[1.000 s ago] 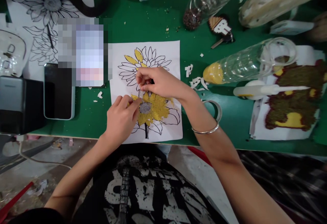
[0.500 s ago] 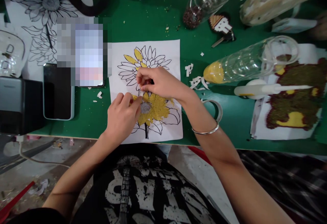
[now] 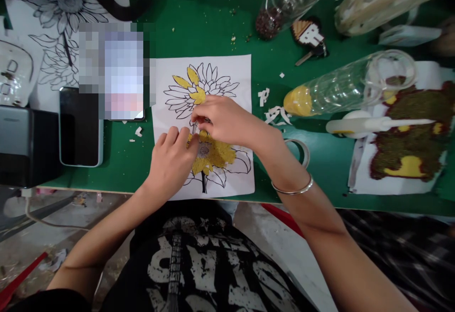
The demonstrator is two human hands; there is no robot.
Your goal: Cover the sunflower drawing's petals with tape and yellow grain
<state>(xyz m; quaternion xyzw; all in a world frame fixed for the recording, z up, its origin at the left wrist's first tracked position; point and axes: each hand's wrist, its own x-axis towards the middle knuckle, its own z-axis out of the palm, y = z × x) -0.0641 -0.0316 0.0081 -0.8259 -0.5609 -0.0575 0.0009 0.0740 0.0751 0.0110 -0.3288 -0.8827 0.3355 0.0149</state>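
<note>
Your left hand (image 3: 173, 160) and right hand (image 3: 223, 121) curl close together over the flower sheet (image 3: 161, 117), near the frame's centre. Whether either pinches anything, I cannot tell.

Left hand (image 3: 170, 158) and right hand (image 3: 225, 120) close together, fingers (image 3: 172, 135) curled, forearms (image 3: 121, 219) angled inward.

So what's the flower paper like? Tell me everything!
The white flower paper lies flat on the green table, by its near edge. Its lower flower is mostly grainy yellow around a grey centre; its black-outlined upper flower has just a few yellow petals. The left grip and right grip hide parts of it.
</note>
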